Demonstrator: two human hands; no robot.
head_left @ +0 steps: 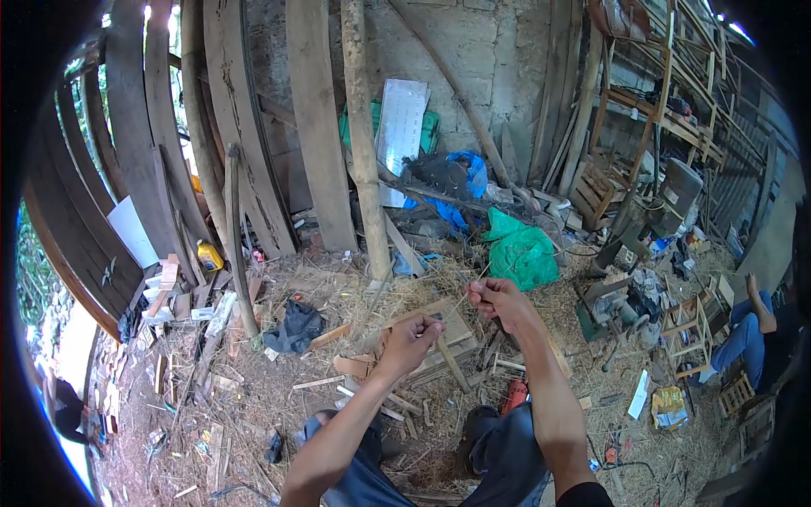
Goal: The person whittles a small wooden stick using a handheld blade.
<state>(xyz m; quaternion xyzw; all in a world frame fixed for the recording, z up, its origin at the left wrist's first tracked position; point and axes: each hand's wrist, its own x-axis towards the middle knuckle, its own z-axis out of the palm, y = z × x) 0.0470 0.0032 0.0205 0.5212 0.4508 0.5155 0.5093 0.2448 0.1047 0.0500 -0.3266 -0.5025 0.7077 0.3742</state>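
Observation:
My left hand [408, 345] is closed in a pinch in front of me. A small dark bit shows at its fingertips, too small to name. Slightly higher and to the right, my right hand [500, 302] pinches a thin pale strip [464, 299] that slants down towards the left hand. Whether the left fingers also grip this strip, I cannot tell. Beneath both hands lie flat wooden boards [456, 328] and a narrow wooden stick [453, 365] on the littered ground.
Straw, shavings and wood scraps cover the floor. A green plastic bag [522, 253] lies ahead, a dark bag [296, 328] to the left. A wooden post [363, 152] stands in front. Another person's leg [743, 338] shows at right, near a small wooden frame [686, 334].

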